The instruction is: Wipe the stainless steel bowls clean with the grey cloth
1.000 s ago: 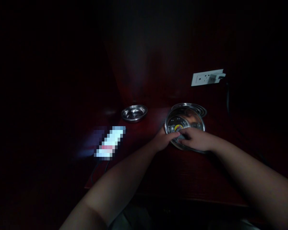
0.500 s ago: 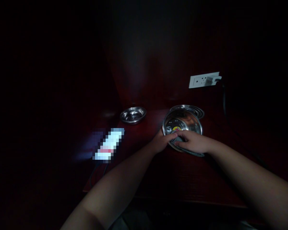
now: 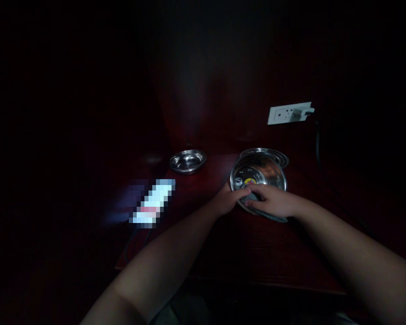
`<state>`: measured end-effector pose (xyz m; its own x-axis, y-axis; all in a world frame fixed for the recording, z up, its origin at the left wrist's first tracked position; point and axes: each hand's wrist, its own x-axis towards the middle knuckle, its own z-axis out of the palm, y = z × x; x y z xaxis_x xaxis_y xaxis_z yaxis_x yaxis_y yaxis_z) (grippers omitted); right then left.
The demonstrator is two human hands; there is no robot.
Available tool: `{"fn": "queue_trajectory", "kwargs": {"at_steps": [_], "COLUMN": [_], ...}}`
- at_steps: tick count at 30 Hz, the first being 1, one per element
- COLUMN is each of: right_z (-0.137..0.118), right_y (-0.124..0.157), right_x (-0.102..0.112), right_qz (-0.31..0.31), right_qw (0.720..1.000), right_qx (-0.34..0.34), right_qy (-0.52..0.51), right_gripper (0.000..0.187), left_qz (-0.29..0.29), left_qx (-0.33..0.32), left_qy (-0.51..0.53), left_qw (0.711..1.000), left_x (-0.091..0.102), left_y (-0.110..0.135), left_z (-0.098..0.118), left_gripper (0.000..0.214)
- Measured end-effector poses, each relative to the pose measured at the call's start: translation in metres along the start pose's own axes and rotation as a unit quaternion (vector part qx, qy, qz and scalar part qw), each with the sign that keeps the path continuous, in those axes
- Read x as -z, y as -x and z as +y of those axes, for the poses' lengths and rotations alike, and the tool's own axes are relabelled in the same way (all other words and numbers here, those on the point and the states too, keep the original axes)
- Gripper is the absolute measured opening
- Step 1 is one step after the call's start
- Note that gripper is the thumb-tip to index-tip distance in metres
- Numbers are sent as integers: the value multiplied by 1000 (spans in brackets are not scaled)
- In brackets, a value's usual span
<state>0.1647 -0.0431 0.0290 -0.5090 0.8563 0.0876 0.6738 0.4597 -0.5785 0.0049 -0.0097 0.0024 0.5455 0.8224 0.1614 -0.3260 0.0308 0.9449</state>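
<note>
A shiny steel bowl with a round yellow sticker inside is tilted so its opening faces me. My left hand grips its left rim, thumb over the inside and the other fingers hidden behind. A dark grey cloth lies over the near rim and into the bowl. On that cloth my right hand presses, its fingers curled over the rim and pointing left toward my left thumb. Behind the bowl, partly hidden by it, rest steel plates or lids.
A small steel dish sits at the back left of the dark red table. Left of my forearm lies a lit, blurred-out phone with a cable. A white wall socket holds a plug with a hanging cord.
Both hands keep their hold on the bowl and cloth, with hardly any movement. The view has shifted very slightly.
</note>
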Motion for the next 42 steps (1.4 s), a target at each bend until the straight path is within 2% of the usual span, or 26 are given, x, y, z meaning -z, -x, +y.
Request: {"fn": "queue_trajectory", "kwargs": {"at_steps": [11,23,32,42], "right_z": [-3,0,-3,-1], "right_y": [0,0,0,0], "right_x": [3,2,5,5], "right_qz": [3,10,6,9], "right_qw": [998,998,997,997], "right_qx": [-25,-18,-15,-17], "right_qy": [58,67,77,72], "right_gripper": [21,19,22,22], "left_qz": [5,16,2,20], "left_qx": [1,11,16,17], "left_qy": [-4,3,2,-2], "left_qw": [1000,1000,1000,1000], "left_x": [-1,-1,-1,-5], "left_y": [2,3,2,4], "left_z": [3,2,3,7], "left_gripper": [53,57,48,59]}}
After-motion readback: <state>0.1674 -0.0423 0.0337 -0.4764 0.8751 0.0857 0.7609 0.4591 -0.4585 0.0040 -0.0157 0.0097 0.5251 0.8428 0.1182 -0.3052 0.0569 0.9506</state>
